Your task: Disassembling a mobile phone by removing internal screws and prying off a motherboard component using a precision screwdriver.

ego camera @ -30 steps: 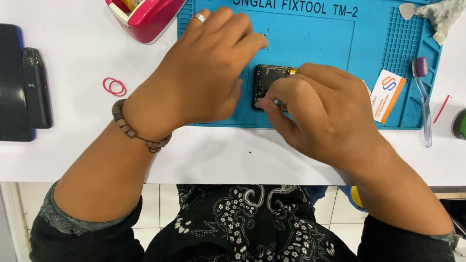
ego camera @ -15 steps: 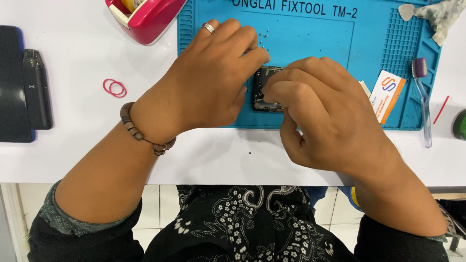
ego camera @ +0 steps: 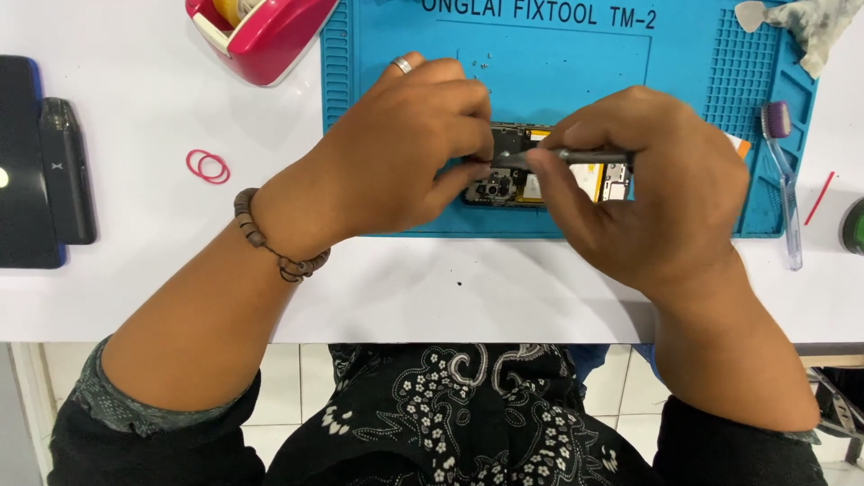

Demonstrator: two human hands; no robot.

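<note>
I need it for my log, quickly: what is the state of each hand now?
Left hand: closed on the opened phone, steadying it on the blue mat.
Right hand: closed, holding a thin metal tool over the phone.

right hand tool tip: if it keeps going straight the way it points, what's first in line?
The right hand holds a slim metal tool pointing left. Straight on, it likely meets the left hand's fingertips first, above the opened phone; depth is unclear.

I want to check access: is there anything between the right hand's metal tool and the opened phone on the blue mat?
Nothing visible. The right hand lays the metal tool across the opened phone, which the left hand steadies.
</note>
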